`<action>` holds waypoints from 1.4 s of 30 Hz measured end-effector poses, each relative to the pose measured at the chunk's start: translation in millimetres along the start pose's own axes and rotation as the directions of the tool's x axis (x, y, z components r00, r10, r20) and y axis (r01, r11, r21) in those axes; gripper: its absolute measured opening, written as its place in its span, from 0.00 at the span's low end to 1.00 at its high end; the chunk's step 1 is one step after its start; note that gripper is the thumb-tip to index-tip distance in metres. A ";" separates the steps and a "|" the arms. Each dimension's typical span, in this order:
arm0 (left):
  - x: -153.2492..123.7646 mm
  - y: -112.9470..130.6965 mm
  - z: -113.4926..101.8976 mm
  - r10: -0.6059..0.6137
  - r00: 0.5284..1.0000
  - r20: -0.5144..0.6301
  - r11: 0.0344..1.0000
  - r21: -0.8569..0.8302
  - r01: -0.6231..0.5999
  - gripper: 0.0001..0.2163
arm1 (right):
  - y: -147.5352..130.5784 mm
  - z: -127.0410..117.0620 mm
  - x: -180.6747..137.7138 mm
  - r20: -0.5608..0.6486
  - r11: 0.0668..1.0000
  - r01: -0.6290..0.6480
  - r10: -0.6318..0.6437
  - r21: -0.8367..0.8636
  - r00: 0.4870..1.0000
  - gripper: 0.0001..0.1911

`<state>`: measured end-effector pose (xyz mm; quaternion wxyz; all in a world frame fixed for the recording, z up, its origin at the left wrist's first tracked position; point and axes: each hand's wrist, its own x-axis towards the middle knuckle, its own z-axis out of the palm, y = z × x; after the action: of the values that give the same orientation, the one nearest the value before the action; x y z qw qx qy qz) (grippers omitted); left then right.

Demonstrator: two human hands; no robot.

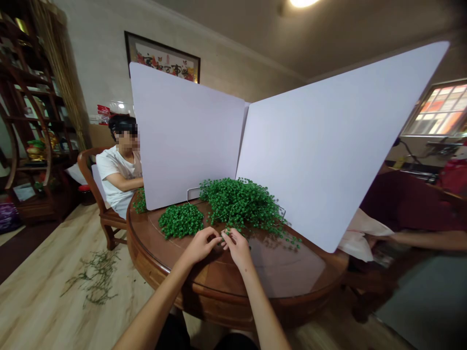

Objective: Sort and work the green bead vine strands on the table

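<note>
Near the counter's [292,287] middle, left hand [200,245] and right hand [237,247] meet, fingers pinched narrow on a green sprig [225,235] drawn from the large foliage heap [242,201], apparently for close handling.

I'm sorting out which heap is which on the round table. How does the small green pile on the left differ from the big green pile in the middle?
The small pile is compact and rounded; the big pile is broader, taller and trails loose strands toward the right.
The small pile lies apart from both hands; the big pile's near edge meets the left hand and right hand, whose fingertips pinch at a sprig.
Both are the same bright green beaded foliage, resting on the wooden table before the white boards.
</note>
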<state>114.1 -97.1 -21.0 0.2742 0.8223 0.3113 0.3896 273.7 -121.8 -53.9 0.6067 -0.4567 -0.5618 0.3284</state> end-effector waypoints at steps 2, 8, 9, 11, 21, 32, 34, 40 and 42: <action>0.1 -1.5 -0.1 -0.008 1.000 0.020 1.000 -0.027 0.009 0.11 | -2.1 0.4 -0.6 0.009 1.000 -0.016 0.016 -0.021 1.000 0.19; 2.9 -5.8 -1.2 -0.087 0.995 -0.038 0.977 -0.197 0.078 0.11 | -7.8 2.7 -4.4 0.113 0.989 -0.042 0.058 -0.144 0.992 0.20; 3.4 -6.0 -1.6 -0.095 0.993 -0.077 0.975 -0.206 0.077 0.10 | -8.6 2.9 -5.1 0.152 0.987 -0.024 0.048 -0.160 0.987 0.20; 4.1 -6.0 -2.7 -0.110 0.986 -0.121 0.973 -0.218 0.082 0.10 | -10.1 2.7 -6.3 0.205 0.985 0.012 0.024 -0.171 0.978 0.18; 1.9 -7.3 2.5 -0.091 0.995 -0.039 0.976 -0.201 0.081 0.10 | -19.0 2.9 -10.1 0.060 0.891 0.123 -0.108 -0.438 0.992 0.09; 1.9 -0.4 -1.8 0.056 0.997 -0.053 0.989 -0.135 -0.062 0.12 | -16.5 6.8 -7.5 -0.025 0.928 0.074 -0.090 -0.364 0.996 0.14; 2.0 1.8 -3.5 0.039 0.998 -0.045 0.982 -0.183 -0.046 0.12 | -13.1 6.8 -7.2 -0.035 0.953 0.025 -0.037 -0.303 0.999 0.15; -6.5 17.3 -8.3 -0.061 0.998 -0.017 0.927 -0.371 0.050 0.15 | -4.7 -0.5 -0.5 -0.117 0.970 -0.078 0.052 -0.232 0.992 0.22; -8.9 19.0 -7.6 -0.077 0.997 -0.020 0.918 -0.392 0.063 0.15 | -6.2 -1.6 0.2 -0.126 0.971 -0.088 0.061 -0.221 0.990 0.22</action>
<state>109.1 -114.4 -7.8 0.4411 0.7325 0.2611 0.4480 274.6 -124.2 -48.0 0.5702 -0.5621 -0.5409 0.2575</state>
